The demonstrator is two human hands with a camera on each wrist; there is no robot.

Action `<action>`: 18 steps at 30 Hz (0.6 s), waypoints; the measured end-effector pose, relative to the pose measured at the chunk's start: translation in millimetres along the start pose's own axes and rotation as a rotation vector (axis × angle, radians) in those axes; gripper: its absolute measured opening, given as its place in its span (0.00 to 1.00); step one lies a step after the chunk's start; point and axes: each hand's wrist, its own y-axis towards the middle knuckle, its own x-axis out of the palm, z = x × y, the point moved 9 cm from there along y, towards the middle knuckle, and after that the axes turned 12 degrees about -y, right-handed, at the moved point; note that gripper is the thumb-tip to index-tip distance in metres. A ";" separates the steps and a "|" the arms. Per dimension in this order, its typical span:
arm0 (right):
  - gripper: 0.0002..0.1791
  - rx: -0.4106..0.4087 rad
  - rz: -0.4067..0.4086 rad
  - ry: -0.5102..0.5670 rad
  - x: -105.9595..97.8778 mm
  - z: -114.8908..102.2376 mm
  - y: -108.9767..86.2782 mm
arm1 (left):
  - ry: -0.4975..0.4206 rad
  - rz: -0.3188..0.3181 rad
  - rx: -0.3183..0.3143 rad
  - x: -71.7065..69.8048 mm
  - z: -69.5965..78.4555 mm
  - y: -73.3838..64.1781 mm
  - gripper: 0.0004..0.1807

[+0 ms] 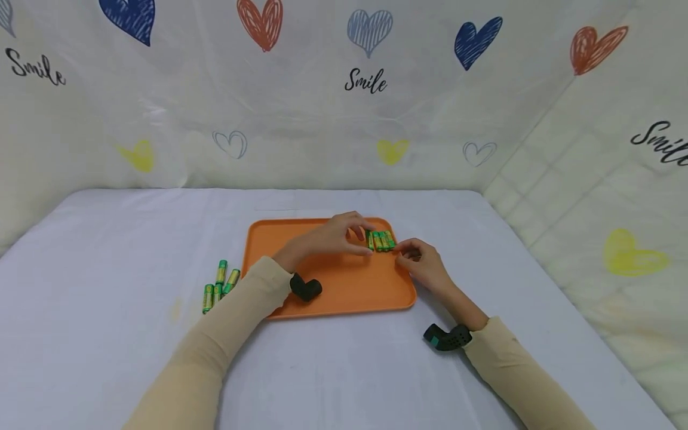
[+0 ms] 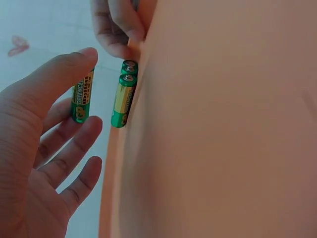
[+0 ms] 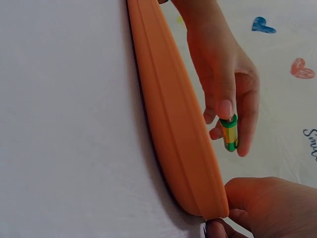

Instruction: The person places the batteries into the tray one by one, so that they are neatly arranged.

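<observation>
My left hand point(image 1: 344, 234) reaches over the far right of an orange tray point(image 1: 322, 283). Its thumb and fingers pinch a green-and-gold battery point(image 2: 82, 99), held upright in the left wrist view. Beside that one, several more batteries point(image 1: 383, 240) form a row in the tray near its right rim. At that rim is my right hand point(image 1: 426, 266), fingers loosely bent, fingertips right by the end of the row. The right wrist view shows the right hand point(image 3: 272, 206) close against the tray's corner and partly hidden by it.
Several loose batteries point(image 1: 220, 282) lie on the white tablecloth point(image 1: 333, 364) left of the tray, partly hidden behind my left sleeve point(image 1: 215, 340). A white curtain with printed hearts point(image 1: 371, 30) hangs behind the table and along its right side.
</observation>
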 end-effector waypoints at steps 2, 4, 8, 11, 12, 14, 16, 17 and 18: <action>0.13 0.002 -0.001 0.005 -0.6 -0.8 -0.6 | 0.003 0.010 -0.003 0.4 -0.8 3.1 0.29; 0.13 0.007 -0.003 0.009 -0.5 -1.2 -1.3 | 0.005 0.022 -0.021 0.2 -3.5 5.5 0.28; 0.13 0.013 -0.007 0.018 0.5 -1.5 -1.9 | -0.007 0.048 -0.066 -0.3 -11.2 8.0 0.27; 0.13 0.009 -0.008 0.021 0.9 -1.7 -1.5 | -0.017 0.063 -0.095 0.1 -17.2 9.0 0.28; 0.13 0.007 -0.009 0.021 1.0 -1.7 -1.4 | -0.019 0.065 -0.105 0.4 -18.9 9.0 0.29; 0.12 0.004 -0.010 0.018 1.0 -1.6 -1.0 | -0.023 0.072 -0.121 1.0 -23.1 9.6 0.29; 0.12 0.000 -0.008 0.013 0.6 -1.7 -0.8 | -0.033 0.076 -0.133 1.4 -27.1 10.1 0.29; 0.12 -0.001 -0.008 0.014 0.4 -1.8 -0.5 | -0.040 0.079 -0.138 1.5 -28.8 10.3 0.29; 0.12 -0.003 -0.007 0.014 0.0 -1.9 -0.5 | -0.039 0.081 -0.136 1.2 -29.9 10.8 0.29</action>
